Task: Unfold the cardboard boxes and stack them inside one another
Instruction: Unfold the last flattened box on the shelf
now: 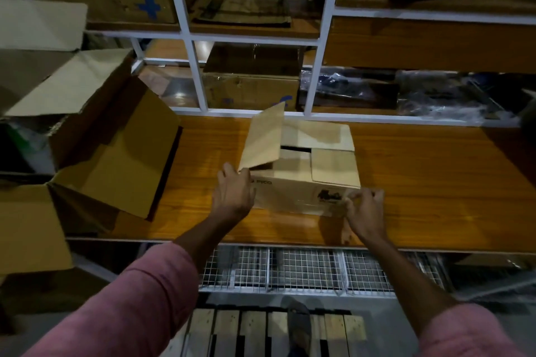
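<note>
A wooden surface (420, 182) is stretching across the middle, and behind it a white metal shelf frame (316, 40) is dividing the rack into compartments. Dark plastic-wrapped items (429, 95) are lying in the right compartment just behind the surface. Below the front edge, wire mesh baskets (304, 266) are sitting side by side, and a wooden pallet (255, 330) is lying on the floor.

Head-worn camera looks forward and down, close over the wooden shelf (420, 182).
</note>
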`<action>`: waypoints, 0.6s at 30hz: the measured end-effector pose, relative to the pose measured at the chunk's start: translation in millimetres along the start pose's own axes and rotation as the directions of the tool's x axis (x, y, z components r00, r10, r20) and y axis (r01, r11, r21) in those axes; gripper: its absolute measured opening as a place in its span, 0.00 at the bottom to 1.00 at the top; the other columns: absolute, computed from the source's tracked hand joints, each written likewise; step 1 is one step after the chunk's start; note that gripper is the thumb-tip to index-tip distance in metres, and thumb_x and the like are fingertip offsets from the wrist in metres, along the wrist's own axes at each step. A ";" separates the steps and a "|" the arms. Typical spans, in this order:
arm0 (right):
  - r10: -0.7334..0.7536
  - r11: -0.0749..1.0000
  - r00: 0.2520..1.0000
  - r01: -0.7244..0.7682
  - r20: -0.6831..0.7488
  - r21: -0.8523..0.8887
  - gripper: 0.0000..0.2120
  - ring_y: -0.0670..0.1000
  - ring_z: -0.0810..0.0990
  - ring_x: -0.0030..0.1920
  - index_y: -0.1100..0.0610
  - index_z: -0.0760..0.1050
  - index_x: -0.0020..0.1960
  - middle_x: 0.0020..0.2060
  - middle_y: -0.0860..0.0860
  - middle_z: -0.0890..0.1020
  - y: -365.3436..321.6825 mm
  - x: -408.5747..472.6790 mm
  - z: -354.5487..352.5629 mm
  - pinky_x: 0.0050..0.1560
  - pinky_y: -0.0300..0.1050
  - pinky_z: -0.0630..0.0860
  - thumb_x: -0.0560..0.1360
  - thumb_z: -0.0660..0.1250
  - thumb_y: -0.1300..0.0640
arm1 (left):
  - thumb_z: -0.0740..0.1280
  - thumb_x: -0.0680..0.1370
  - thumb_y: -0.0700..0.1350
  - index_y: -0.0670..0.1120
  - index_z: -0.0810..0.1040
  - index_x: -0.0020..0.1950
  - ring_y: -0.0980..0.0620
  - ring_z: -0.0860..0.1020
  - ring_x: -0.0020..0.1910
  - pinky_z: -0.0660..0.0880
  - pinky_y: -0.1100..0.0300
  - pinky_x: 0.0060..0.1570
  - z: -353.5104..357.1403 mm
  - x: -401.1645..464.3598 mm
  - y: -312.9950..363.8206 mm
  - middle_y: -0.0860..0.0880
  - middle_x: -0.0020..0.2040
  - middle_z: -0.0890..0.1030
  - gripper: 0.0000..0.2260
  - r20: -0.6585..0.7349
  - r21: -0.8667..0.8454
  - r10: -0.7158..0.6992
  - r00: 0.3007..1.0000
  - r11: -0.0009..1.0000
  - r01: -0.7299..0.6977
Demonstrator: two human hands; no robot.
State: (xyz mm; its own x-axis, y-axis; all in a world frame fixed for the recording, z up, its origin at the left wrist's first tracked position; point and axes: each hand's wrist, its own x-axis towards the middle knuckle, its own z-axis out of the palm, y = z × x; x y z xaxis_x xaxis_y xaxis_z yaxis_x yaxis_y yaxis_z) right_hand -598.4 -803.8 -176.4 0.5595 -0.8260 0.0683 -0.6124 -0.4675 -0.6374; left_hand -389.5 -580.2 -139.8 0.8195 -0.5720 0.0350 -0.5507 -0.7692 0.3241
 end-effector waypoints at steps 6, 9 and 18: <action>-0.115 0.983 0.980 0.088 -0.165 -0.161 0.07 0.58 0.74 0.58 0.57 0.77 0.54 0.59 0.59 0.73 -18.8 11.0 8.7 0.56 0.58 0.77 0.78 0.71 0.56 | 0.62 0.83 0.52 0.49 0.74 0.60 0.52 0.70 0.53 0.75 0.54 0.52 1.2 6.1 4.3 0.49 0.57 0.73 0.09 -0.051 0.001 0.326 0.944 0.945 -0.326; -0.285 0.948 0.939 0.246 -0.192 -0.203 0.06 0.59 0.75 0.55 0.58 0.78 0.52 0.54 0.59 0.76 -39.2 20.8 13.6 0.53 0.51 0.73 0.76 0.71 0.59 | 0.61 0.84 0.50 0.47 0.74 0.64 0.51 0.71 0.55 0.71 0.58 0.53 4.4 6.8 17.7 0.47 0.60 0.75 0.11 0.008 0.008 0.460 0.888 0.888 -0.460; -0.521 0.828 0.834 0.545 0.181 -0.132 0.08 0.55 0.73 0.58 0.56 0.77 0.58 0.55 0.53 0.78 -72.5 54.1 50.9 0.56 0.52 0.70 0.81 0.64 0.57 | 0.55 0.83 0.64 0.47 0.43 0.84 0.44 0.43 0.83 0.52 0.31 0.76 20.4 29.6 64.4 0.46 0.85 0.44 0.37 0.256 0.019 0.436 0.862 0.890 -0.456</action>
State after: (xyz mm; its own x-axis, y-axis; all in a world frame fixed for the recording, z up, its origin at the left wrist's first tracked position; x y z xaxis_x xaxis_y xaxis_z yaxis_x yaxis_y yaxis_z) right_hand -495.3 -798.5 -165.5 0.8870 -0.3884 0.2497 -0.2754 -0.8790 -0.3892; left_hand -404.0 -652.4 -137.2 0.4259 -0.9020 -0.0707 -0.8667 -0.4292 0.2543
